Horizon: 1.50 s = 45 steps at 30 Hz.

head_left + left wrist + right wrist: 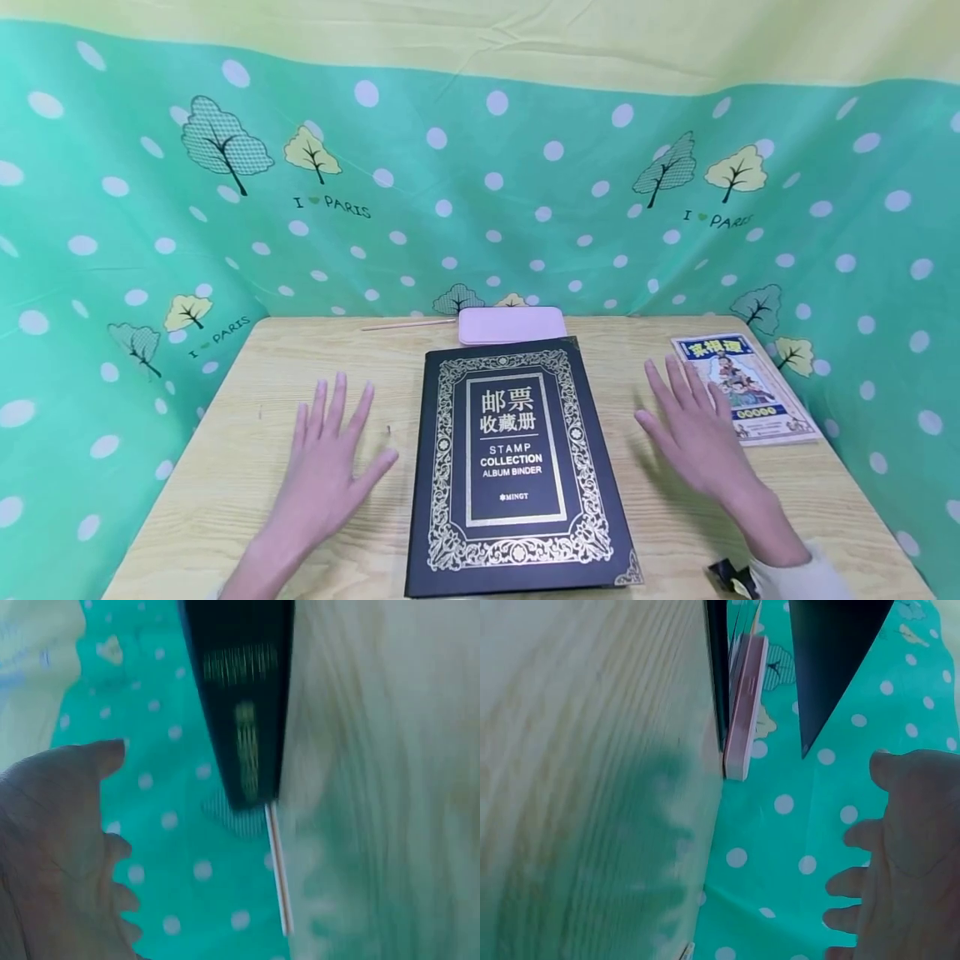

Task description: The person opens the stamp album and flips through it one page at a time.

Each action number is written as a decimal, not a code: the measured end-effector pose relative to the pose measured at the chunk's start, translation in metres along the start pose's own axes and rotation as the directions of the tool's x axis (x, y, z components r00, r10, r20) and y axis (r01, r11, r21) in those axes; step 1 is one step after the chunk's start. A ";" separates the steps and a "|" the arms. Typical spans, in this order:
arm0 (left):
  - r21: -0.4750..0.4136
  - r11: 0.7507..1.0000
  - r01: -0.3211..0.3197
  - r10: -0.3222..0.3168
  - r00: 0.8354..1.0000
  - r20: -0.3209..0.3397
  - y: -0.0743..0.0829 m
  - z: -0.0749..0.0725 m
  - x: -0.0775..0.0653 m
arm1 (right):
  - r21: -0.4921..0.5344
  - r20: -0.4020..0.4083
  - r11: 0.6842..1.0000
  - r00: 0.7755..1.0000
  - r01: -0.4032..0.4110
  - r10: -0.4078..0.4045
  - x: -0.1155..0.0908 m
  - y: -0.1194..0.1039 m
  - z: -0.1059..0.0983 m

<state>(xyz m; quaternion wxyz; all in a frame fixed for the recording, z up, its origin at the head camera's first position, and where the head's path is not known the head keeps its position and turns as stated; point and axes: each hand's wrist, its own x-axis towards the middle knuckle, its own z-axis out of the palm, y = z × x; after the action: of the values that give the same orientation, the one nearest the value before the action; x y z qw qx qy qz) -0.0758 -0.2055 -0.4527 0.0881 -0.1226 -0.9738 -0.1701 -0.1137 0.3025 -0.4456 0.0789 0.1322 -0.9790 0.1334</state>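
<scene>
A black stamp album (517, 533) with silver-gold ornament lies in the middle of the table, between my two hands. My left hand (322, 475) is to its left with fingers spread, touching nothing. To its right, my right hand (697, 446) is likewise spread and holds nothing; its fingertips overlap the edge of a printed booklet (738, 387) from above. In the left wrist view the album's spine (244, 712) shows gold marks, blurred. The right wrist view shows the album's cover (832, 667) standing apart from its lower board on that side.
Behind the album lies a pink case (512, 325), its side also seen in the right wrist view. A thin pink stick (408, 324) is to the case's left. A small black object (726, 575) lies by the right sleeve. Green dotted cloth (495, 208) surrounds the wooden table (247, 400).
</scene>
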 end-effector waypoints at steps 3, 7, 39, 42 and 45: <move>-0.022 0.998 -0.054 0.054 0.998 0.012 0.022 0.006 -0.009 | 0.008 -0.008 1.000 1.000 0.006 -0.005 -0.001 -0.006 0.002; -0.057 0.988 -0.142 0.142 0.990 0.009 0.047 0.014 -0.021 | 0.028 -0.024 1.000 1.000 0.008 -0.008 -0.002 -0.013 0.007; 0.128 0.810 -0.572 0.585 0.802 -0.116 0.100 0.055 -0.054 | 0.052 -0.081 0.999 0.997 0.001 0.003 -0.002 -0.014 0.015; 0.142 0.783 -0.606 0.623 0.764 -0.169 0.101 0.053 -0.055 | 0.054 -0.081 0.999 0.997 0.000 0.005 -0.001 -0.014 0.015; 0.123 0.763 -0.634 0.644 0.731 -0.226 0.104 0.050 -0.054 | 0.058 -0.073 0.998 0.997 0.000 0.005 -0.001 -0.016 0.016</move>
<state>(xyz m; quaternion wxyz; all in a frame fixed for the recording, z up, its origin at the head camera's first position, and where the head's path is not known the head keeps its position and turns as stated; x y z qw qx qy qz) -0.0027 -0.1042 -0.4788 0.2677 -0.4249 -0.8556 -0.1254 -0.1101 0.2831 -0.4574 0.1107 0.1281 -0.9714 0.1665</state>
